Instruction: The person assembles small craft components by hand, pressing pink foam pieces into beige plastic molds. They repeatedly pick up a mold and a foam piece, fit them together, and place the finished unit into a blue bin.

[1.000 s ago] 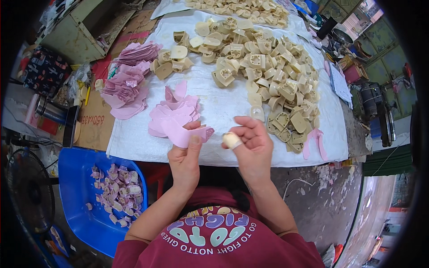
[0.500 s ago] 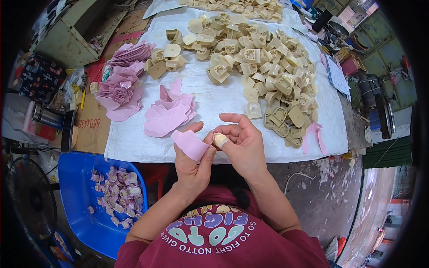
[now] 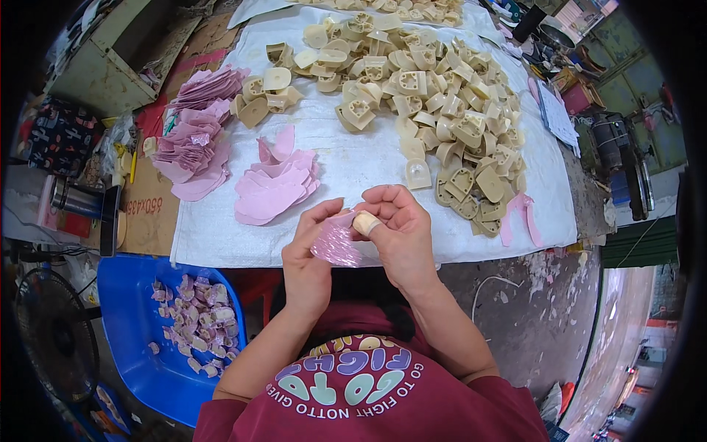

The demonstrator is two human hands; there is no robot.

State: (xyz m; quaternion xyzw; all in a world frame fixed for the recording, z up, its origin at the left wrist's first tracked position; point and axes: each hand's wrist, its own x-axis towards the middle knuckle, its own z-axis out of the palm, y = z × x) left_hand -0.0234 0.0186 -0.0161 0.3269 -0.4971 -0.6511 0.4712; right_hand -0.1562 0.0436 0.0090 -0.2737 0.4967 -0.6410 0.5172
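Observation:
A curved pink sheet piece (image 3: 337, 245) with its glittery face up is between my hands, over the table's near edge. My left hand (image 3: 308, 261) grips its left side, fingers curled around behind it. My right hand (image 3: 403, 247) pinches its upper right corner; a cream-coloured wrap (image 3: 365, 223) covers that thumb's tip. Just beyond my left hand lies a loose pile of pink pieces (image 3: 276, 188), plain side up. Farther left is a taller stack of pink pieces (image 3: 195, 144). Past my right hand spreads a large heap of beige plastic shoe heels (image 3: 434, 103).
A white sheet (image 3: 353, 162) covers the table. Below its left edge stands a blue tub (image 3: 121, 324) holding glittery pink-covered pieces (image 3: 199, 317). A narrow pink piece (image 3: 521, 217) lies at the right. A black fan (image 3: 55, 331) stands far left.
The pink piece has been turned from its plain face to its glittery face. My left hand has shifted its hold, and my right hand stays pinched at the corner.

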